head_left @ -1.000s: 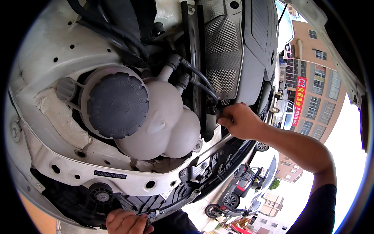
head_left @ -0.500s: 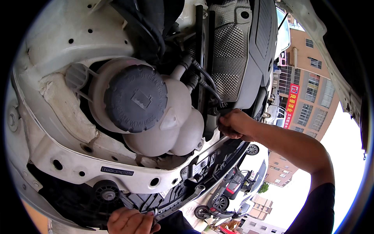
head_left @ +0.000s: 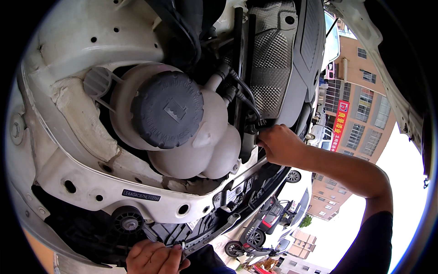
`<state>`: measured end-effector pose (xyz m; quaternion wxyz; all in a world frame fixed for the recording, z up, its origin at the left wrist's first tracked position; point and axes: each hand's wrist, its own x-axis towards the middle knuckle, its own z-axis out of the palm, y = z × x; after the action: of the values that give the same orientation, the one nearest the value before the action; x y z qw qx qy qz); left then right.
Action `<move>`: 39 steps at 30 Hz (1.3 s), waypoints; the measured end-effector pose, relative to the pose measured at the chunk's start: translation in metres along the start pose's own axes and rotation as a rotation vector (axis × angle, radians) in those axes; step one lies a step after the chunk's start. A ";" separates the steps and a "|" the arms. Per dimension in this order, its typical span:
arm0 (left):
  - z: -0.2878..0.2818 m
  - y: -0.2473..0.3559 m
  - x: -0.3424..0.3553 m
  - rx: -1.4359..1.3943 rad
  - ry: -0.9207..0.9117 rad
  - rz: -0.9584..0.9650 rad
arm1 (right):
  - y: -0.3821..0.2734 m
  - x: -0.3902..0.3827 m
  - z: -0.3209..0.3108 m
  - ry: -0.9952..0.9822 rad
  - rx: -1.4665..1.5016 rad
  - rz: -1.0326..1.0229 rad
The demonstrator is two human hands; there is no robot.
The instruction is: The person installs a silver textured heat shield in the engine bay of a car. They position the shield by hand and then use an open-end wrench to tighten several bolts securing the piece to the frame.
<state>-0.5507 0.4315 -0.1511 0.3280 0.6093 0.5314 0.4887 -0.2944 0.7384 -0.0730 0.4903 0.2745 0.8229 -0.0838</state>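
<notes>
In an engine bay, my left hand (head_left: 155,258) is at the lower edge, fingers curled round one end of a metal wrench (head_left: 209,238). The wrench slants up and to the right along the front panel. My right hand (head_left: 284,145) is closed beside a black bracket (head_left: 248,140), under the end of a thin black hose (head_left: 248,98). Its fingertips are partly hidden, so what they grip cannot be made out. Left of it stands a whitish plastic coolant tank (head_left: 196,155) with a large dark screw cap (head_left: 168,109), closed on it.
A pale body panel (head_left: 155,208) with holes curves below the tank, with a round black rubber mount (head_left: 129,223) under it. A textured metal heat shield (head_left: 272,64) lies behind my right hand. Outside, a motorcycle (head_left: 255,235), a white car (head_left: 323,136) and a brown building (head_left: 365,91) show.
The view has shifted slightly, so the tank and cap sit a little further right. My right hand has turned, its back now more toward me. The left hand still holds the wrench.
</notes>
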 end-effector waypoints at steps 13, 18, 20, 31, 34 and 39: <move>-0.006 0.000 0.000 0.011 -0.020 -0.001 | -0.002 -0.003 0.003 0.021 -0.017 -0.006; -0.003 0.004 0.003 0.012 -0.012 0.002 | 0.023 0.003 -0.005 -0.408 1.175 0.460; 0.000 0.006 0.013 -0.008 -0.014 0.019 | 0.023 -0.008 0.004 -0.355 1.289 0.491; 0.080 0.038 0.201 0.065 -0.484 0.463 | -0.119 -0.131 0.080 0.716 1.726 0.339; 0.134 0.014 0.235 0.169 -0.550 0.601 | -0.138 -0.090 0.107 1.138 1.725 0.637; 0.151 0.003 0.263 0.381 -0.646 0.726 | -0.155 -0.032 0.099 1.173 2.312 0.694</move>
<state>-0.4180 0.7033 -0.1302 0.1682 0.9228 0.2373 0.2528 -0.2900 0.5572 -0.1155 -0.4481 0.7166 0.2561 -0.4691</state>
